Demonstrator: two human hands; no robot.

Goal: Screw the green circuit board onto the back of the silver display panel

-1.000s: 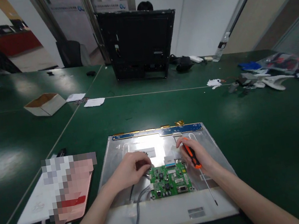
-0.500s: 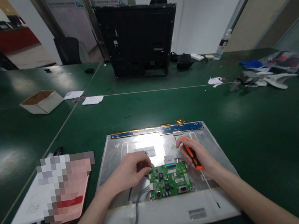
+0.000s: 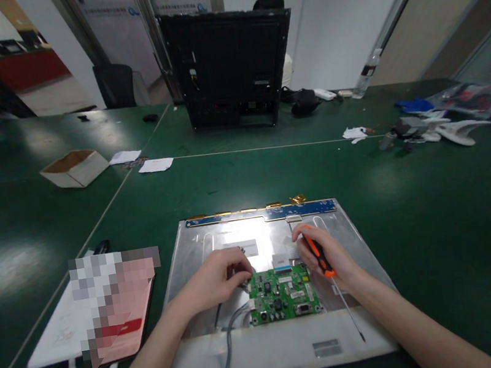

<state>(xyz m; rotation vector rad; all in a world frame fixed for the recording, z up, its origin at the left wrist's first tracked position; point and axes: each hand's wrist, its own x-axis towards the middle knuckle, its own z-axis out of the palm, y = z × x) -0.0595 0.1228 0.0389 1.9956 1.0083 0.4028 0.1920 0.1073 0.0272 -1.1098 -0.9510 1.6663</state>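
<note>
A green circuit board (image 3: 286, 292) lies on the silver metal back of a display panel (image 3: 184, 268). My left hand (image 3: 223, 278) is closed in a pinch at the board's upper left corner; whatever the fingertips grip is hidden. In my right hand (image 3: 339, 262) is a screwdriver (image 3: 318, 253) with an orange and black handle, its shaft slanting down over the panel's lower white strip. That hand rests by the board's upper right corner, near a flat ribbon cable (image 3: 280, 260). Grey wires (image 3: 228, 348) run from a plug on the board's left side toward me.
A black monitor housing (image 3: 231, 68) stands upright at the far side, with a person partly hidden behind it. To the left lie a blurred pink and white item (image 3: 125, 309) and a paper box (image 3: 75, 170). Assorted bags and tools (image 3: 423, 128) lie at right.
The whole view has shifted slightly to the right. Both hands keep nearly the same places over the board, and more of the person behind the housing shows.
</note>
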